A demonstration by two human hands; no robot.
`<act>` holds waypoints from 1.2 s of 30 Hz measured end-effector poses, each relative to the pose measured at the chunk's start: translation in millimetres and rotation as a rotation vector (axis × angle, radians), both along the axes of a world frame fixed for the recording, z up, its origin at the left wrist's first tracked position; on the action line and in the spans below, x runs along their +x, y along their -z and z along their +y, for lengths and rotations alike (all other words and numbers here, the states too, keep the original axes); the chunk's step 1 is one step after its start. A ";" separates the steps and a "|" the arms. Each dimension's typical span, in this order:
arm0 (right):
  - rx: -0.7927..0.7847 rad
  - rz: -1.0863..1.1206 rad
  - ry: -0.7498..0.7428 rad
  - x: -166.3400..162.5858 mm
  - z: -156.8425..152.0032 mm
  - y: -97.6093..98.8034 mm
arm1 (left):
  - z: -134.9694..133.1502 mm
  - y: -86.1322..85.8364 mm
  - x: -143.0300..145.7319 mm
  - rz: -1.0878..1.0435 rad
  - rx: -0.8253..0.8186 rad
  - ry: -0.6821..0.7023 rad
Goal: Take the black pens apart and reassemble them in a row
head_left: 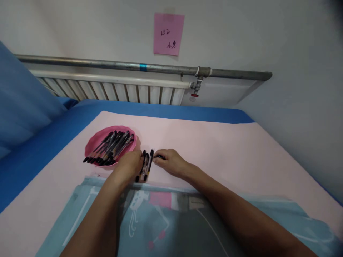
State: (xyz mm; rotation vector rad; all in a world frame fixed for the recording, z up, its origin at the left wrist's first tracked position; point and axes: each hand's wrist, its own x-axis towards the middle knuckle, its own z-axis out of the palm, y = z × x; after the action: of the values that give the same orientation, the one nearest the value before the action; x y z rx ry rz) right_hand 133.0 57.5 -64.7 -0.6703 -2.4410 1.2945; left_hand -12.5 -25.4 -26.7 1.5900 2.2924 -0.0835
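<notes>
A few black-capped clear pens [149, 165] lie side by side on the pink surface between my hands. My left hand [130, 163] is closed at the left side of this row, its fingertips against the leftmost pen; its fingers are partly hidden. To the right of the row, my right hand [171, 161] pinches a dark pen [160, 156], of which only a short black part shows. Left of my left hand stands a pink scalloped bowl [89, 142] holding several similar pens [114, 146], heaped with their ends over the near rim.
A teal printed cloth [150, 221] covers the near edge under my forearms. The pink sheet [209, 142] lies over a blue surface [160, 111]. Behind are a radiator [131, 92], a metal pipe [107, 64] and a red-handled valve [194, 95]. Blue fabric [24, 103] hangs at left.
</notes>
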 end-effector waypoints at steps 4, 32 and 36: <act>0.020 -0.015 -0.002 -0.4 0.8 0.8 | -0.7 -0.6 1.1 0.003 0.003 0.000; 0.046 -0.011 -0.020 0.9 0.9 2.6 | -1.3 3.1 15.8 0.049 0.040 -0.047; 0.035 -0.007 -0.020 1.4 0.2 0.3 | 0.2 6.5 16.3 0.048 0.051 -0.043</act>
State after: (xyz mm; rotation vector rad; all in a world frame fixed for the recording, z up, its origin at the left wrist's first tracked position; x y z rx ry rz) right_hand 134.3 57.7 -65.0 -0.6448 -2.4761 1.2559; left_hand 3.8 -25.2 -33.3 1.5784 2.3824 -0.0528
